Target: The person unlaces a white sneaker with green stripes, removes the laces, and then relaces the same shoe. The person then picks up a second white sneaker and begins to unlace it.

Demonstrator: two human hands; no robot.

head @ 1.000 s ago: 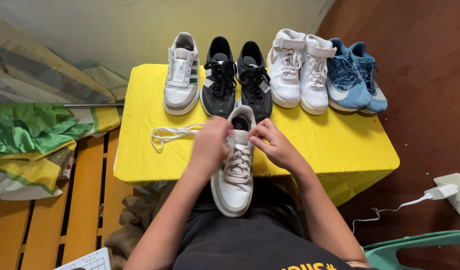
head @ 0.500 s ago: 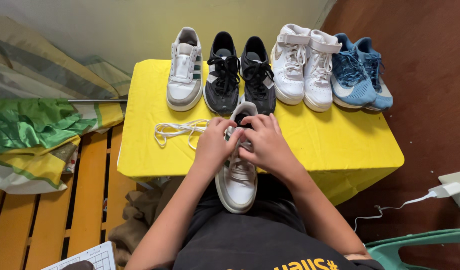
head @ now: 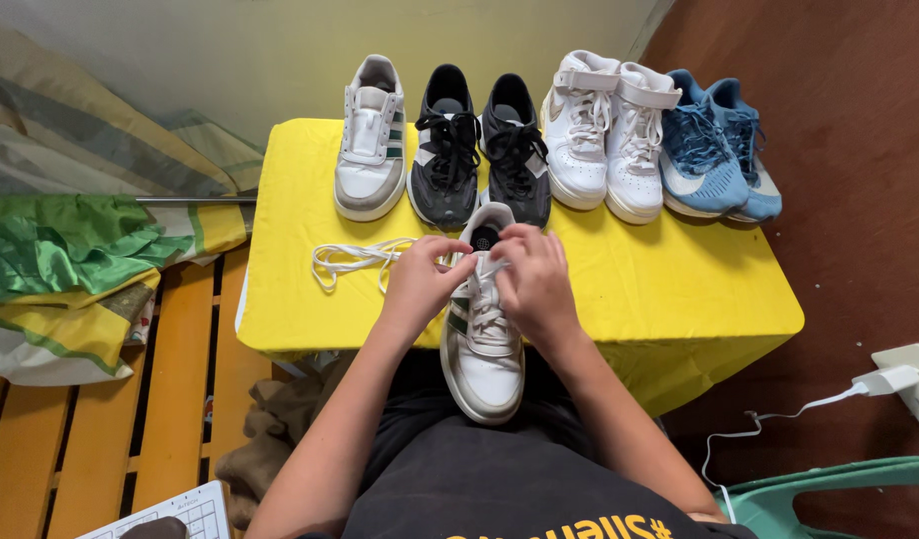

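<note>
head view: both hands sit closer together on the shoe than a second ago. then the right hand was off to 3 o'clock of the white sneaker with its fingers pinched on a lace end; now it lies over the tongue, fingers curled down onto the laces. left hand has shifted little, thumb and forefinger closed on a lace strand at the upper eyelets. the sneaker itself has rotated slightly, heel at 12 o'clock on the table edge, toe at 6 o'clock over the person's lap. judgement: lacing has reached the top of the shoe and the ends are being drawn or tied; whether a knot exists cannot be told, the fingers cover it.

a loose white shoelace lies at 9 o'clock of the hands, in the same spot as before. its likely owner, the unlaced white sneaker with green stripes, stands at 11 o'clock.

surface: yellow cloth-covered table. along its far edge at 12 o'clock a black pair, at 1 o'clock white high-tops, at 2 o'clock a blue pair.

room: pale wall behind, dark red floor at 3 o'clock, white charger and cable at 4 o'clock, green chair edge at 5 o'clock, orange wooden slats at 8 o'clock, green and yellow fabric at 9 o'clock.
</note>
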